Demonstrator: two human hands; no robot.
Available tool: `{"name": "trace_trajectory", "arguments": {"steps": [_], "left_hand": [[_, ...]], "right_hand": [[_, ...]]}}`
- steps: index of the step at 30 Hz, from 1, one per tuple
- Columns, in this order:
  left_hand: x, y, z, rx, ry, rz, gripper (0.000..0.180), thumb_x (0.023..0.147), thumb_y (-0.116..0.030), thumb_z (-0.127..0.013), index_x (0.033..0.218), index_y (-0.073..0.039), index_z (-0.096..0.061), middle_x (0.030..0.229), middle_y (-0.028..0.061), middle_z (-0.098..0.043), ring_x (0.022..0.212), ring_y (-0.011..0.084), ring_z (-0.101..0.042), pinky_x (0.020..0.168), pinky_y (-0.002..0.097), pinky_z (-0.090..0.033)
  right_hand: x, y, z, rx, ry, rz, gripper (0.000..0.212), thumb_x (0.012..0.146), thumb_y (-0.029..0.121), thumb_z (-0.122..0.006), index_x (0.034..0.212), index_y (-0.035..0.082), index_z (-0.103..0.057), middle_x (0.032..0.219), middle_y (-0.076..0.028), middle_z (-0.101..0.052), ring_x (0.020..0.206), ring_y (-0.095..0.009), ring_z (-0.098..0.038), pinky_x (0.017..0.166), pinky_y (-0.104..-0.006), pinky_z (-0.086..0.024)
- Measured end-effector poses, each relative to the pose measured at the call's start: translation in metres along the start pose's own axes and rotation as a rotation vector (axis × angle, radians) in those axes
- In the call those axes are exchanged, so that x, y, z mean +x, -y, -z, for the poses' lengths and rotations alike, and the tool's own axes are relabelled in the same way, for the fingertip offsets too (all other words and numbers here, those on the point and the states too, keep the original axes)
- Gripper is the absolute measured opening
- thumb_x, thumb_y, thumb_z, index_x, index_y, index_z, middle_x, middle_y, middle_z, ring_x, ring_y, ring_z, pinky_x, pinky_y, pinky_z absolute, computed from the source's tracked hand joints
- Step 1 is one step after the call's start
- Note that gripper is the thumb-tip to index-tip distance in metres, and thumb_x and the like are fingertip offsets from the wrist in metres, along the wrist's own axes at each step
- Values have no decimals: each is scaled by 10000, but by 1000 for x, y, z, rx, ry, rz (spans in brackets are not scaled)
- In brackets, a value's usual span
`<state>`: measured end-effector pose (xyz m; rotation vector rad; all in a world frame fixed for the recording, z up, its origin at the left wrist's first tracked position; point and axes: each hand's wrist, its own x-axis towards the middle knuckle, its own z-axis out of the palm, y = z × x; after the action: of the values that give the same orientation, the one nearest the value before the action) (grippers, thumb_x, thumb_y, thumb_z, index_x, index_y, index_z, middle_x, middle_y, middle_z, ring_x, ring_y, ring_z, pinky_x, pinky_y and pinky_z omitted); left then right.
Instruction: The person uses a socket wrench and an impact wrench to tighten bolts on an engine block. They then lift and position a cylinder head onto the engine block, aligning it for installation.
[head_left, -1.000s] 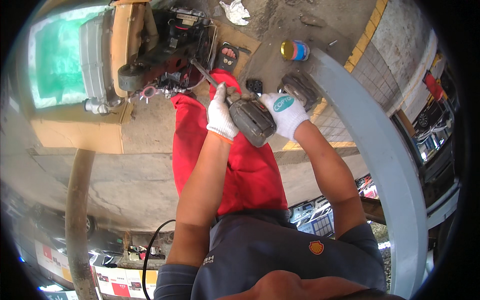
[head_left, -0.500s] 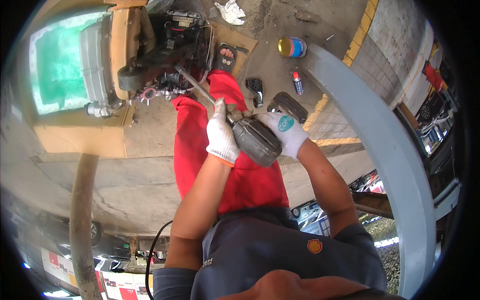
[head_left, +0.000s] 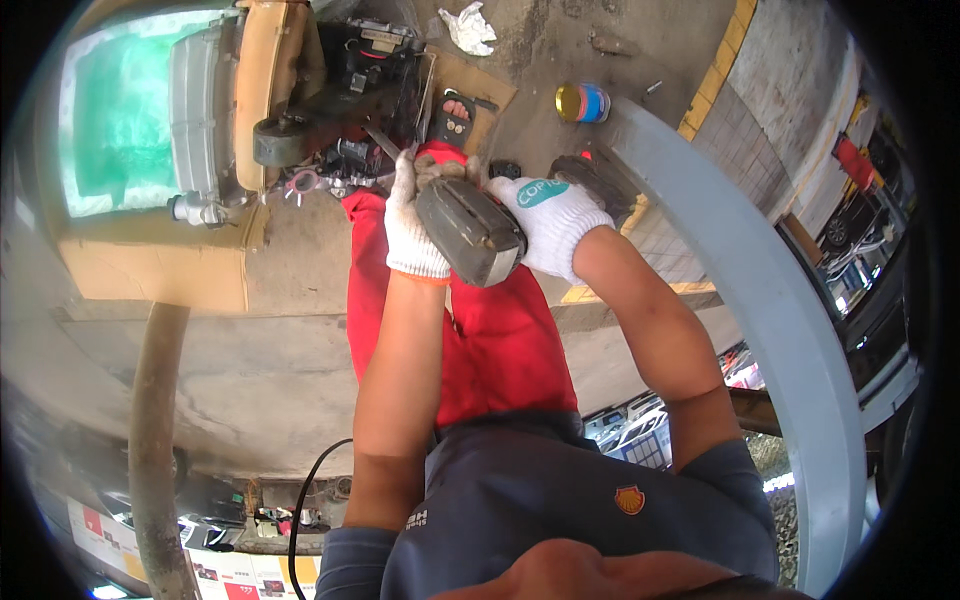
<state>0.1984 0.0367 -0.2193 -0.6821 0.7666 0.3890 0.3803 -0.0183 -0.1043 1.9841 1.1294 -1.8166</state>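
Note:
A dark, grimy cordless impact wrench (head_left: 468,228) is held in front of my red trousers, its long metal extension (head_left: 382,142) pointing to the greasy engine parts (head_left: 335,165) at the upper left. My left hand (head_left: 413,225), in a white knit glove, is closed round the front of the wrench; its fingers are partly hidden by the tool's body. In a matching glove, my right hand (head_left: 548,222) grips the handle, and the battery (head_left: 600,185) shows beyond it. I cannot tell whether the extension's tip touches a bolt.
A foot in a black sandal (head_left: 456,118) rests on cardboard beside the engine. On the floor lie a blue can with a yellow lid (head_left: 583,102) and a crumpled white cloth (head_left: 468,28). A grey curved post (head_left: 770,290) rises on the right, a brown pole (head_left: 155,400) on the left.
Both hands and the wrench have moved forward and slightly left, toward the engine. The wrench now covers most of the small red-capped can and the black part on the floor.

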Motion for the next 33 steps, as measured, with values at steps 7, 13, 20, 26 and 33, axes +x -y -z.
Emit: {"name": "trace_trajectory", "arguments": {"steps": [7, 13, 20, 26, 33], "left_hand": [[7, -19, 1, 281, -411, 43, 337, 1113, -405, -607, 1011, -88, -661, 920, 163, -723, 920, 387, -719, 927, 578, -606], [2, -16, 11, 261, -382, 35, 320, 1120, -365, -604, 979, -80, -643, 817, 119, -681, 880, 387, -719, 921, 621, -602], [0, -15, 9, 329, -443, 40, 327, 1131, -349, -563, 929, -93, -576, 725, 89, -616, 793, 385, -714, 927, 676, -593], [2, -12, 1, 368, -486, 6, 297, 1130, -347, -563, 963, -102, -575, 702, 76, -600, 761, 367, -710, 925, 689, -593], [2, -15, 6, 364, -467, 7, 269, 1132, -340, -560, 993, -111, -587, 699, 64, -602, 740, 354, -705, 936, 685, -591]], "right_hand": [[9, -8, -1, -222, -75, 85, 538, 830, 162, -834, 1314, 79, -613, 1236, -195, -715, 1170, -413, -705, 965, -499, -590], [13, -18, -28, -165, -97, 93, 555, 815, 210, -853, 1294, 70, -611, 1200, -212, -717, 1147, -434, -703, 954, -508, -588], [13, -25, -45, -79, -86, 96, 553, 816, 308, -853, 1249, 57, -620, 1202, -222, -725, 1145, -428, -704, 947, -505, -585], [11, -19, -38, -45, -75, 84, 532, 811, 307, -856, 1234, 61, -646, 1181, -225, -738, 1133, -430, -716, 937, -509, -590], [13, -23, -41, -107, -100, 97, 514, 807, 289, -852, 1225, 64, -653, 1170, -224, -744, 1106, -427, -729, 918, -519, -598]]}}
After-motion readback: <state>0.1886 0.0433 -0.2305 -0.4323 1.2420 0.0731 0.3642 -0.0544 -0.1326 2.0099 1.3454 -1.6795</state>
